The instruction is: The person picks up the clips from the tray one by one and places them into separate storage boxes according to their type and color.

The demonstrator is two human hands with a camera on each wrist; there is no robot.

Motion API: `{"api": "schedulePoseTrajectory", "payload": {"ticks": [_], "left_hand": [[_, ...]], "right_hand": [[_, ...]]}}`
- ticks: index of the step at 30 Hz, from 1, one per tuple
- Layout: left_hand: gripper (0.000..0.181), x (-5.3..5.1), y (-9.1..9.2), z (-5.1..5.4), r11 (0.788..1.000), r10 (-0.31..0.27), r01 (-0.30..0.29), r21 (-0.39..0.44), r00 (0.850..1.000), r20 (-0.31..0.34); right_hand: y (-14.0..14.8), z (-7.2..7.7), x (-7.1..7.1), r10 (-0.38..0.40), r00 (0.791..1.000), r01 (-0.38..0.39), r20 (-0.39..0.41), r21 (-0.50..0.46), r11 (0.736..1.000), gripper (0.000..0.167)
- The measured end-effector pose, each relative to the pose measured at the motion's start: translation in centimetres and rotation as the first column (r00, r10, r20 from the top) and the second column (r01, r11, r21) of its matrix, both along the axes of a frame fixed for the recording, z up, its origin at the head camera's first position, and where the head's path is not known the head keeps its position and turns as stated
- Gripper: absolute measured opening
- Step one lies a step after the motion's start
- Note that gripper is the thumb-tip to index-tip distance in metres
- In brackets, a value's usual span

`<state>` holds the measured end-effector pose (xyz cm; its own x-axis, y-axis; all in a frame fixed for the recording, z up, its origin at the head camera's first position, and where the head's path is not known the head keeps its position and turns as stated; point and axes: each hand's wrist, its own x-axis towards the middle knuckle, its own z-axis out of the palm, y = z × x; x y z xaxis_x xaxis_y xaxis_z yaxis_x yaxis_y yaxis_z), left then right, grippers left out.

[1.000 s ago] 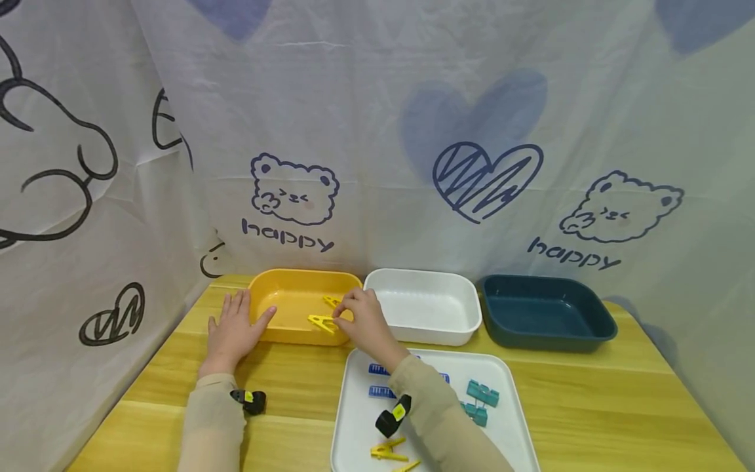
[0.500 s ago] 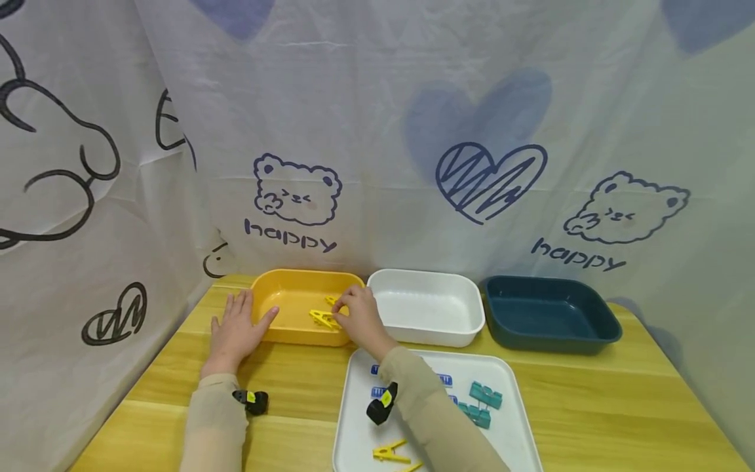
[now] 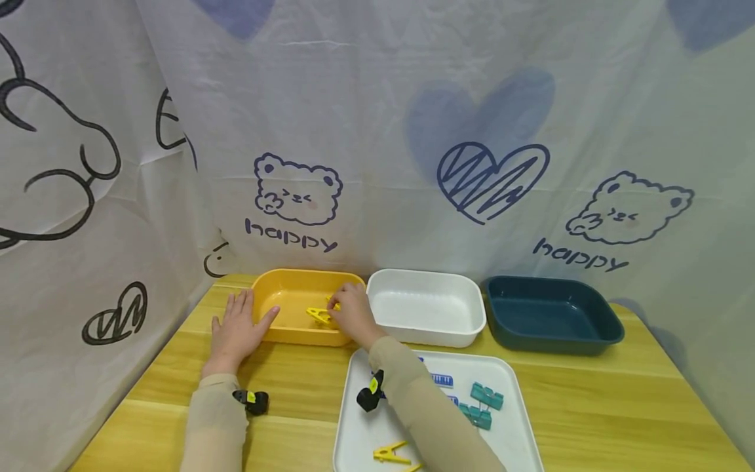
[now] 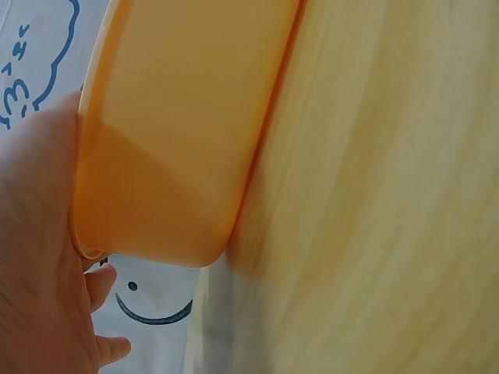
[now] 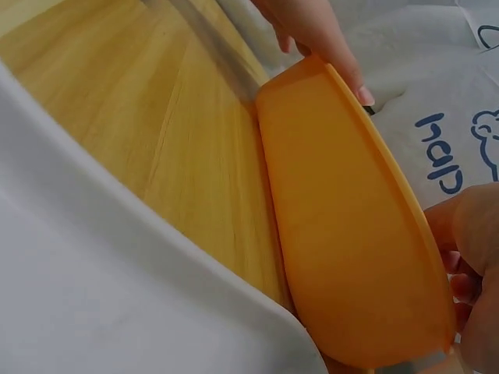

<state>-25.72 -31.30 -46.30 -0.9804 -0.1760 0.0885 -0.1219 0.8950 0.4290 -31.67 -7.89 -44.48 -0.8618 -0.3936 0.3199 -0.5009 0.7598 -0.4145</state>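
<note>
Head view: the right hand (image 3: 356, 316) pinches a yellow clip (image 3: 316, 314) at the right end of the yellow tub (image 3: 283, 303).
The left hand (image 3: 234, 333) is spread out, touching the tub's left side. A white tub (image 3: 423, 311) and a dark blue tub (image 3: 551, 314) stand beside it. Nearer, a white tray (image 3: 501, 446) has more yellow clips (image 3: 387, 453), blue things (image 3: 442, 380) and green clips (image 3: 487, 396).

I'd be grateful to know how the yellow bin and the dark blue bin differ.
The yellow bin stands leftmost, the dark blue bin rightmost. The yellow bin has the left hand on its rim and the right hand holding a yellow clip in or over it; no hand touches the dark blue bin. Both have open tops and rounded corners.
</note>
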Motion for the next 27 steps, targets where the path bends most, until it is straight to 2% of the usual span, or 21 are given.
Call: {"api": "schedulePoseTrajectory", "payload": {"ticks": [6, 13, 27], "left_hand": [[0.1, 0.1, -0.1, 0.1, 1.0, 0.002, -0.002, 0.001, 1.0, 0.003], [0.1, 0.1, -0.1, 0.2, 1.0, 0.006, -0.006, 0.0, 1.0, 0.003], [0.1, 0.0, -0.2, -0.1, 1.0, 0.003, -0.003, 0.002, 1.0, 0.0]], "right_hand": [[-0.9, 0.1, -0.8, -0.025, 0.999, 0.027, -0.04, 0.057, 0.998, 0.006], [-1.6, 0.1, -1.9, -0.067, 0.997, 0.07, -0.03, 0.13, 0.989, 0.008], [-2.4, 0.0, -3.3, -0.077, 0.993, 0.099, -0.085, 0.286, 0.953, 0.016]]}}
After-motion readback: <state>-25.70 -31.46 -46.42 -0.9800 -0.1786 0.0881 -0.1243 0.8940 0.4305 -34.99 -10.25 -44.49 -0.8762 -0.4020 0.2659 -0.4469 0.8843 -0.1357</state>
